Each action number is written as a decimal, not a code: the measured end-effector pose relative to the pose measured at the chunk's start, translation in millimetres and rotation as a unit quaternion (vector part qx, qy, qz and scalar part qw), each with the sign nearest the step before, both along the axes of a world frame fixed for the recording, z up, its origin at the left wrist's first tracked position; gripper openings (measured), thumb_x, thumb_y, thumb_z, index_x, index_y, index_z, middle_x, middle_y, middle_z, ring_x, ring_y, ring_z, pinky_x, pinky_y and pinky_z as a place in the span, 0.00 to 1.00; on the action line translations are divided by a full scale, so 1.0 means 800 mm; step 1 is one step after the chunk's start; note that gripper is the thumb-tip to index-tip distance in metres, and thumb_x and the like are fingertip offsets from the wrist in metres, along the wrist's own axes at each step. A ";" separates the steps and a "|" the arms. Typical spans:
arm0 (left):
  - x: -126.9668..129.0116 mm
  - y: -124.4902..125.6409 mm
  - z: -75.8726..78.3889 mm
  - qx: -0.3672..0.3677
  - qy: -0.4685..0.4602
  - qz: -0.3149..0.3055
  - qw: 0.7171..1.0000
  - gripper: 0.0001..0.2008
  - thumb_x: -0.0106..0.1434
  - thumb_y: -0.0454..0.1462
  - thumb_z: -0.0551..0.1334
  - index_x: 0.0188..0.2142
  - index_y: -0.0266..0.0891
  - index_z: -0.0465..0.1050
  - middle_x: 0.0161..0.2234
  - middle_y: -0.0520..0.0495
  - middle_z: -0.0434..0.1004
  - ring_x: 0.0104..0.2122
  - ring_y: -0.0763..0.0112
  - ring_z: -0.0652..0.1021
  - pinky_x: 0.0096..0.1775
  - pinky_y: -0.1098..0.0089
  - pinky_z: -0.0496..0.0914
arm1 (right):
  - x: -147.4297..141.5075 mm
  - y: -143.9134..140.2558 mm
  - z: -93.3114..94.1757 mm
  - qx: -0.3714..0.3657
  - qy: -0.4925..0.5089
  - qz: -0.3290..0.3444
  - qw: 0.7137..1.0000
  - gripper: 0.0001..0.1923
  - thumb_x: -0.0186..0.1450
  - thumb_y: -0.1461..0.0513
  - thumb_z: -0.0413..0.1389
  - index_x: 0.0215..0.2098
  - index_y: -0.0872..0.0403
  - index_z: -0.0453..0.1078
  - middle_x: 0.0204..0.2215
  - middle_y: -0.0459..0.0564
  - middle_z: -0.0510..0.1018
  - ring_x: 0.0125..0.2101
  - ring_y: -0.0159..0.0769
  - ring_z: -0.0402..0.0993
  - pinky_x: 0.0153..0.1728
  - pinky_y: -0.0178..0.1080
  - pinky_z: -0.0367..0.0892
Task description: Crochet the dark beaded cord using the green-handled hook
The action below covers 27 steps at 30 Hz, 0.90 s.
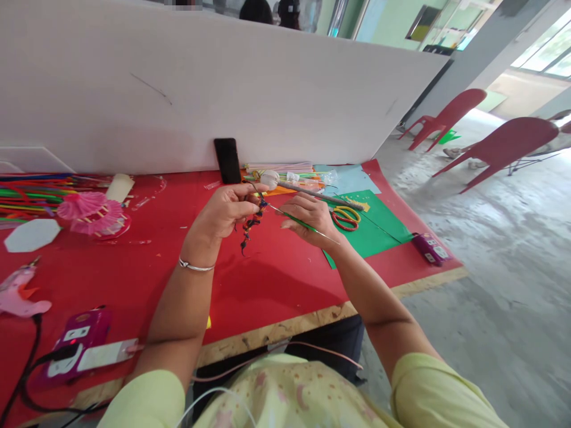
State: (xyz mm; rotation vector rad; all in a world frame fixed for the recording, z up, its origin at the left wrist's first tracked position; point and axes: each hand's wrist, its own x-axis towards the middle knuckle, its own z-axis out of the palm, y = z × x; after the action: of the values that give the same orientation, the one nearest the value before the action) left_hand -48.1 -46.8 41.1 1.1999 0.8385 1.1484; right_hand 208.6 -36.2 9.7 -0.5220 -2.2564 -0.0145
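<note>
Both hands pinch a twisted wire piece, detail unclear.

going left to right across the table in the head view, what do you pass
white octagon → pink paper fan → black phone → left hand → right hand → scissors → green sheet → purple box

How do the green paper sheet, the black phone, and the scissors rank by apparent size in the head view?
1. Green paper sheet, clearly largest.
2. Black phone and scissors look alike in size; the phone stands farther back, so no ranking.
</note>
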 end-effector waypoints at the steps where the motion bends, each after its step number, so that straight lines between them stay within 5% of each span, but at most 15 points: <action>1: 0.000 0.000 0.000 0.001 0.005 0.004 1.000 0.21 0.45 0.31 0.73 0.42 0.39 0.90 0.29 0.50 0.76 0.23 0.79 0.65 0.23 0.73 0.53 | 0.000 -0.001 0.002 0.014 0.000 0.006 1.000 0.21 0.80 0.46 0.55 0.52 0.51 0.82 0.42 0.56 0.88 0.42 0.46 0.84 0.44 0.46 0.77; 10: 0.004 -0.003 0.004 -0.009 0.009 0.001 1.000 0.19 0.42 0.31 0.72 0.37 0.37 0.90 0.28 0.51 0.75 0.24 0.78 0.69 0.23 0.74 0.57 | 0.001 -0.009 0.015 0.003 0.002 0.028 1.000 0.24 0.82 0.46 0.51 0.48 0.53 0.81 0.39 0.56 0.86 0.39 0.43 0.82 0.43 0.45 0.77; 18: 0.014 -0.001 -0.005 -0.025 -0.071 0.001 0.997 0.23 0.44 0.29 0.76 0.43 0.41 0.91 0.27 0.53 0.76 0.19 0.85 0.60 0.21 0.75 0.51 | -0.004 -0.012 -0.014 0.134 -0.009 -0.106 0.985 0.20 0.80 0.47 0.56 0.54 0.51 0.81 0.41 0.56 0.87 0.40 0.47 0.80 0.44 0.47 0.77; 27: 0.015 0.004 -0.008 -0.064 -0.122 -0.036 0.990 0.23 0.44 0.28 0.75 0.43 0.42 0.91 0.26 0.55 0.75 0.17 0.87 0.61 0.19 0.77 0.50 | -0.011 -0.003 -0.024 0.137 0.030 -0.076 0.987 0.22 0.80 0.46 0.54 0.56 0.50 0.81 0.42 0.56 0.87 0.41 0.46 0.81 0.46 0.48 0.78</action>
State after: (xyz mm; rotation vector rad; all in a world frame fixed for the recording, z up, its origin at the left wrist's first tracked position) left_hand -36.1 -43.7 34.9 0.9549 0.6674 1.1375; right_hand 200.1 -38.5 -9.6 -0.5368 -2.1070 -0.3772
